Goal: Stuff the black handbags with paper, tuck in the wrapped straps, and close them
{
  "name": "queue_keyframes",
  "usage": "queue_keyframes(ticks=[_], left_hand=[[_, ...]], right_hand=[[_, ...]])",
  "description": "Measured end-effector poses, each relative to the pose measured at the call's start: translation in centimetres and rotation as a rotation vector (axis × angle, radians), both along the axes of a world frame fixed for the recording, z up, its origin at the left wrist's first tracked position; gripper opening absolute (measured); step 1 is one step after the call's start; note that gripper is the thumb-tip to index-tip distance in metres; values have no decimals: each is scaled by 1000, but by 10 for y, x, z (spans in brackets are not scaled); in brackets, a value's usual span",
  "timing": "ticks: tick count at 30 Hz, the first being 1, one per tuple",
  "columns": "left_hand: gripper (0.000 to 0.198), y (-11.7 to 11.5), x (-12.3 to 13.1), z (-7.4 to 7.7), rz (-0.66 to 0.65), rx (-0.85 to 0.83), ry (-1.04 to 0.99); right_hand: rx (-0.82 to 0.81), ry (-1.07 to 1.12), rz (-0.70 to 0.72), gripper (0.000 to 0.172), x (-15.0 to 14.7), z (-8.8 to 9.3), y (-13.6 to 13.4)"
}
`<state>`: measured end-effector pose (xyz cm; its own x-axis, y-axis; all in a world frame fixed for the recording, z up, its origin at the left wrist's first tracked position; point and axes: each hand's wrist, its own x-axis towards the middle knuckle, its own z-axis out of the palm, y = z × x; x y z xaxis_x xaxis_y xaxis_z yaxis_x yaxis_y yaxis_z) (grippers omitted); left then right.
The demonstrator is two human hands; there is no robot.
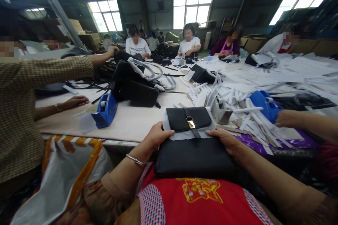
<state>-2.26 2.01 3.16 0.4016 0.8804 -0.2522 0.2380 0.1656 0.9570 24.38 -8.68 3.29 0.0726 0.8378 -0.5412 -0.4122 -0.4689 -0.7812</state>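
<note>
A black handbag (pixel 194 156) rests against my red apron at the table's front edge. Its flap carries a strap with a gold clasp (pixel 190 123), and a sheet of white tissue paper (pixel 182 135) shows beneath the flap. My left hand (pixel 158 134) grips the bag's left side, thumb lying on the paper. On the opposite side my right hand (pixel 224 140) holds the bag the same way, thumb at the paper's right edge. The fingers of both hands are partly hidden behind the bag.
Blue tape dispensers (pixel 105 110) stand left and right on the table (pixel 132 123). White paper strips (pixel 211 95) pile up beyond the bag. Black bags (pixel 134 88) lie further left. A co-worker's checked sleeve (pixel 52 72) reaches in from the left; another person's hand (pixel 286 119) is at right. A white sack (pixel 60 175) hangs below.
</note>
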Motion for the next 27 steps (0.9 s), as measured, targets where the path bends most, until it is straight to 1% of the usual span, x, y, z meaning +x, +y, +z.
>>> queue_keyframes(ticks=[3,5,7,9,10,12,14,16,17,18,20,21,22,24,25,27], left_hand=[[49,-7,-1,11,-41,19,-98],[48,-9,-1,16,-69,44,-160],[48,-9,-2,18,-92,80,-196],[47,-6,-4,16,-100,124,-134],[45,-4,-5,15,-100,158,-44],[44,3,-8,14,-68,300,209],[50,9,-7,20,-3,558,418],[53,13,1,33,7,849,487],[51,13,9,40,-34,970,487],[47,13,20,47,-107,1064,482],[46,12,48,58,-290,1192,495],[48,12,63,60,-377,1239,514],[50,12,78,59,-454,1275,538],[48,14,103,53,-564,1317,591],[44,15,112,47,-599,1326,618],[30,18,123,36,-645,1336,677]], right_hand=[[1,-27,48,31,3,9,-3],[39,-58,16,30,6,12,-2],[87,-105,-44,31,9,13,2],[115,-137,-69,31,11,10,8],[122,-142,-64,30,11,8,10],[139,-155,-53,29,8,1,16],[146,-188,-62,30,3,-5,22],[147,-228,-74,32,0,-11,27],[152,-243,-71,33,-1,-13,28],[164,-258,-60,35,-1,-14,30],[209,-304,-25,38,1,-17,32],[231,-331,-11,39,3,-18,33],[248,-362,1,39,4,-19,33],[276,-432,13,38,7,-20,33],[285,-464,16,36,8,-20,33],[285,-511,28,33,10,-20,32]])
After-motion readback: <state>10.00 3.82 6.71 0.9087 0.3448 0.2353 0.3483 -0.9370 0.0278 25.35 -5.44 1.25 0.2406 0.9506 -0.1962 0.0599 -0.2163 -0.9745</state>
